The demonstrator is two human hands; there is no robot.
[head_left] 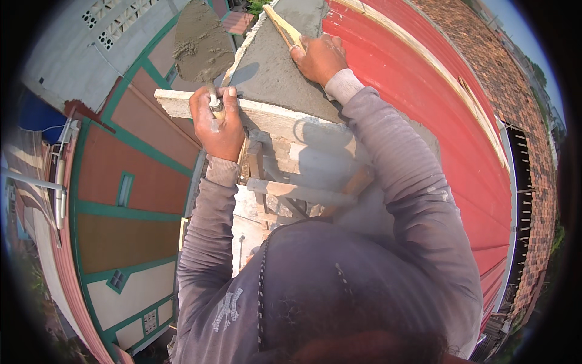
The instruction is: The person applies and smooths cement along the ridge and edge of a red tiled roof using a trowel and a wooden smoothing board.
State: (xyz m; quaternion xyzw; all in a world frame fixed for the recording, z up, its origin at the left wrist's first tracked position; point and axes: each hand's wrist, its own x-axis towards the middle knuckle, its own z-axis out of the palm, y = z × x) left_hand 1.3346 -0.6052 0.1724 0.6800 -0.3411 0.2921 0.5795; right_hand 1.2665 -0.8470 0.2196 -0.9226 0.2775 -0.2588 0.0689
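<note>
My left hand (pixel 217 124) is closed round the handle of a trowel (pixel 216 108). Its blade is hidden beneath a thick heap of wet grey mortar (pixel 203 45), out past the left end of a pale wooden board (pixel 285 114). Beyond that board lies a smoothed grey mortar surface (pixel 270 70). My right hand (pixel 321 59) grips the near end of a narrow wooden strip (pixel 284 27), which rests along the far part of this surface. Its fingers are partly hidden behind the knuckles.
Red metal roofing (pixel 436 127) slopes away on the right, with tiled roofing (pixel 521 121) beyond. Below the board are wooden scaffold pieces (pixel 300 191) above a drop. On the left stands a building wall with green trim (pixel 136 151).
</note>
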